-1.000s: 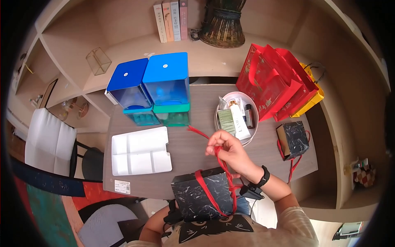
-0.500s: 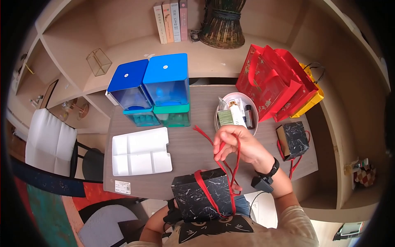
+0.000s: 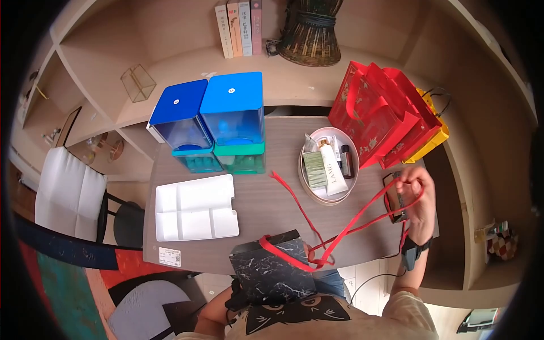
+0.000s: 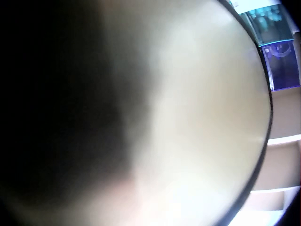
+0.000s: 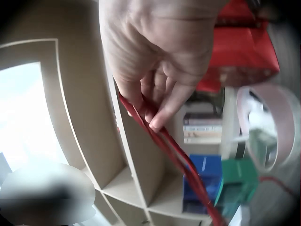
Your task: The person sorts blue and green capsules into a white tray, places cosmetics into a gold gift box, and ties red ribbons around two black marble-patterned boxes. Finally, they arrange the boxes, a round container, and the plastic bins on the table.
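Observation:
A black marbled box (image 3: 271, 267) is held against the person's front, tilted, with red ribbon (image 3: 294, 259) across its upper side. The right hand (image 3: 418, 195) pinches a loop of the ribbon out at the right, above a second marbled box; in the right wrist view the right hand (image 5: 162, 52) has thumb and fingers closed on the red ribbon (image 5: 175, 153). Of the left hand, only a bit of fingers (image 3: 310, 253) shows at the first box's right edge, the rest hidden behind the box. The left wrist view is mostly blurred.
White divided tray (image 3: 195, 208) at the table's left; stacked blue-lidded boxes (image 3: 232, 93) behind it. An oval container (image 3: 304, 184) of tubes and bottles stands mid-table, red bags (image 3: 374, 113) and a yellow bag (image 3: 433, 141) behind right. The second marbled box (image 3: 391, 198) is at the right.
The right hand has moved far to the right, drawing the ribbon out from the box into long strands. The ribbon on the box has shifted, and the box is tilted slightly differently.

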Demonstrator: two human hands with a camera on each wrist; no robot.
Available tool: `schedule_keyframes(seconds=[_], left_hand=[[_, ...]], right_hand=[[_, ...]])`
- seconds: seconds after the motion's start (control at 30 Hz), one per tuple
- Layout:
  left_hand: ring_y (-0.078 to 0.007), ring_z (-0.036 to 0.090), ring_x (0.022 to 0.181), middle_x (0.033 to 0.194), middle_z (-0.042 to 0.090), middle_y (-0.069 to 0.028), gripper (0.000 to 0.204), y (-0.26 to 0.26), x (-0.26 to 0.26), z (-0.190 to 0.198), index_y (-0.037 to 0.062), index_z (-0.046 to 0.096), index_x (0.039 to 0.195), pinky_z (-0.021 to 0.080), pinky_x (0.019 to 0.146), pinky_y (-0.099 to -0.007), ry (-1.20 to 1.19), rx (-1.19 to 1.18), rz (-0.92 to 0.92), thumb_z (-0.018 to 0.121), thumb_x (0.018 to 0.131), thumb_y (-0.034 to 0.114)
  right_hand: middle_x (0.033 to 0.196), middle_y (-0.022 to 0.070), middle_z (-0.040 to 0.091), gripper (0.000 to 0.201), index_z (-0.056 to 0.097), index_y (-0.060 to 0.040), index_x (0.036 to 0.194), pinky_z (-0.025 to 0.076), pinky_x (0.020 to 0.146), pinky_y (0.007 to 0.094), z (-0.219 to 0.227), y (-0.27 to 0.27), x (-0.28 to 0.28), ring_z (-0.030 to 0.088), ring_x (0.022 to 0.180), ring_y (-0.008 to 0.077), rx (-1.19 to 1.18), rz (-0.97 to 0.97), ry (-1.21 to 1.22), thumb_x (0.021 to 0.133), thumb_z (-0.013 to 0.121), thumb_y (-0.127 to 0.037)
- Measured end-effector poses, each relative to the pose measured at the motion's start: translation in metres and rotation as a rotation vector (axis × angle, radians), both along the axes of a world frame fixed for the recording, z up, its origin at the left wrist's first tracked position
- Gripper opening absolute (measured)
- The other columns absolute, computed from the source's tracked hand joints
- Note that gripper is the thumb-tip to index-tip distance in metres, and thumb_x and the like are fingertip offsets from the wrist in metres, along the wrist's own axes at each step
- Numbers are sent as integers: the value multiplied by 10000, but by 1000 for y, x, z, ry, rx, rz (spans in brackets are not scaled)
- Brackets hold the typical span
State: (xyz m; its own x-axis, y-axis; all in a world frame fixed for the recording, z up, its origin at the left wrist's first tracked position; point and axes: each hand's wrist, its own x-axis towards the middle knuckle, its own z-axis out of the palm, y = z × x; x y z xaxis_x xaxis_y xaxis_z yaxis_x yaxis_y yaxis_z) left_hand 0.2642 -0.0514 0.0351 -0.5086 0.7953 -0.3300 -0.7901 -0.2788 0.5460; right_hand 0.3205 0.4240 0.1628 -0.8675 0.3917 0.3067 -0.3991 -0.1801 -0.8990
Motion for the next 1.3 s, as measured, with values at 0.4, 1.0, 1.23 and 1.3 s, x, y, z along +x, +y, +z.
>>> schedule_keyframes(seconds=[0.4,1.0,1.23,1.3], left_hand=[[-210,564,1138,1233,558,-115,446,2,1,-1,38,471,1360,508,928,-340,-18,-2,4,549,991,277],[-208,568,1125,1218,562,-112,437,26,-10,-4,40,476,1353,510,919,-339,-80,80,-6,544,994,280],[-207,569,1119,1213,563,-111,434,95,-33,-15,40,478,1350,512,915,-339,-193,246,-63,542,995,281],[-207,569,1118,1211,564,-110,433,115,-37,-19,40,478,1350,512,914,-338,-221,284,-66,541,996,282]], right_hand=[[778,103,547,173,622,2,820,423,612,332,40,-22,79,525,697,226,1380,-953,-554,727,763,-35],[1010,90,677,238,663,-13,1018,495,785,334,-32,-121,-11,644,935,216,809,407,-413,821,749,-117],[821,40,662,216,687,-94,1100,486,582,281,-23,-138,14,621,662,152,507,508,-345,884,684,-92],[814,53,664,314,661,-110,1210,504,565,306,-20,-151,13,629,643,179,728,573,-279,896,675,-117]])
